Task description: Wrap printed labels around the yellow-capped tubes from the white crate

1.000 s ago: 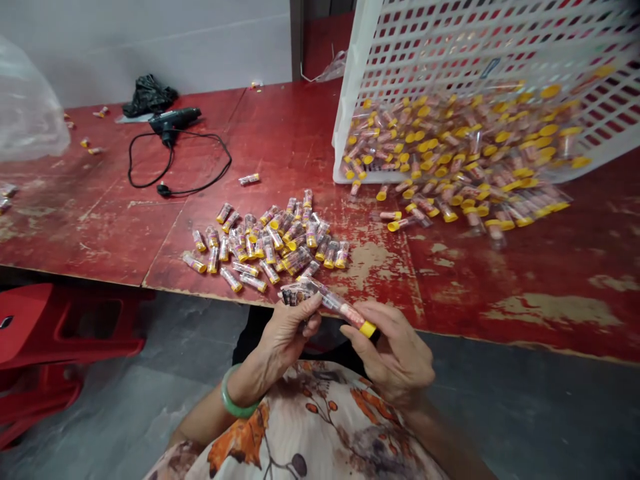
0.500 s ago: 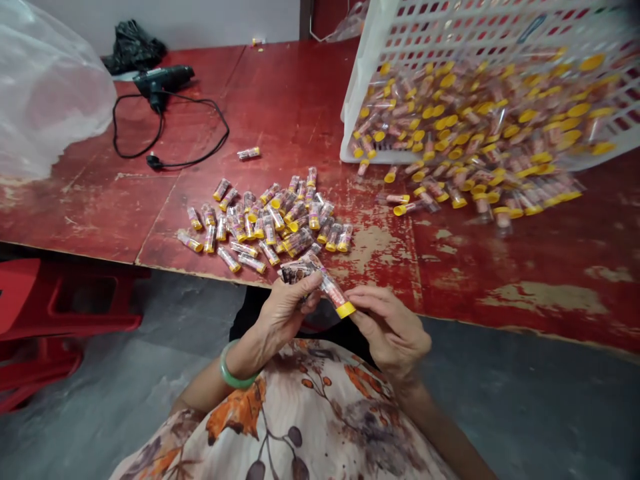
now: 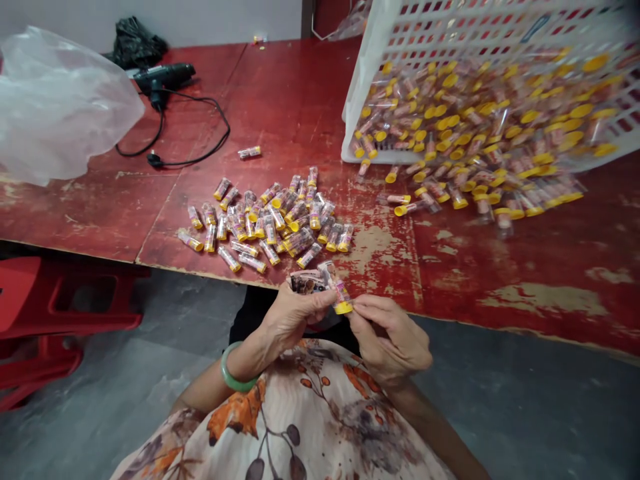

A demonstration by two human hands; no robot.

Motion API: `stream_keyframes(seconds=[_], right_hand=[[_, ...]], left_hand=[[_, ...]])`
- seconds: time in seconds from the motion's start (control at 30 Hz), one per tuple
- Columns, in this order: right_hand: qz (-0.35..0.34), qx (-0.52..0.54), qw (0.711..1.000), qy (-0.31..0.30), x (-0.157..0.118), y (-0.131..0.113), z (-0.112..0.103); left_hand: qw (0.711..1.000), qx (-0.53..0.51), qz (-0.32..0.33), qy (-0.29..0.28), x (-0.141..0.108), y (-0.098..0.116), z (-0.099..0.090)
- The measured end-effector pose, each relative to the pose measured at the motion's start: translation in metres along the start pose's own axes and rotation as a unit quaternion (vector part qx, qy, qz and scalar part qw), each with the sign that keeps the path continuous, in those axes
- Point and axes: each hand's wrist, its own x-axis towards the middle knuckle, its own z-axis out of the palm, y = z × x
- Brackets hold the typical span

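My left hand (image 3: 300, 308) is closed on a small clear tube (image 3: 342, 293) with a yellow cap, thumb pressed on its side. The same hand grips a bundle of printed plastic sleeves (image 3: 306, 281). Purple print shows around the tube, and a loose sleeve end stands above it. My right hand (image 3: 393, 337) has its thumb and fingertips pinched together at the yellow cap end. Both hands are just off the table's front edge. Beyond them lies a pile of small printed tubes (image 3: 270, 227) with yellow caps.
A white plastic basket (image 3: 353, 100) on its side spills many yellow-capped tubes (image 3: 465, 133) onto the red table (image 3: 280, 107). At the left are a heat gun (image 3: 165, 77) with a black cord, a translucent bag (image 3: 65, 100) and a black bag (image 3: 135, 43). Red stools (image 3: 30, 293) stand below.
The tube in my hands has turned more upright, and purple print now shows around it. My left hand has shifted slightly right. The translucent bag has spread rightward over part of the cord.
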Motion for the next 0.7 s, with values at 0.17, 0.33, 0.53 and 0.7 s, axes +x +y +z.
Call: stream_keyframes(seconds=[0.17, 0.33, 0.53, 0.7], right_hand=[[0.023, -0.003, 0.999, 0.021, 0.002, -0.008, 0.004], [-0.011, -0.024, 0.999, 0.025, 0.000, -0.010, 0.004], [-0.039, -0.067, 0.997, 0.028, -0.006, -0.004, 0.004], [-0.092, -0.124, 0.988, 0.019, -0.010, 0.000, 0.006]], left_hand=[[0.999, 0.000, -0.031, -0.007, -0.002, 0.001, -0.002], [1.000, -0.001, -0.023, -0.016, -0.004, 0.001, -0.002], [0.999, 0.018, -0.003, -0.027, -0.005, 0.002, -0.002], [0.999, 0.011, 0.012, -0.046, -0.005, 0.002, -0.002]])
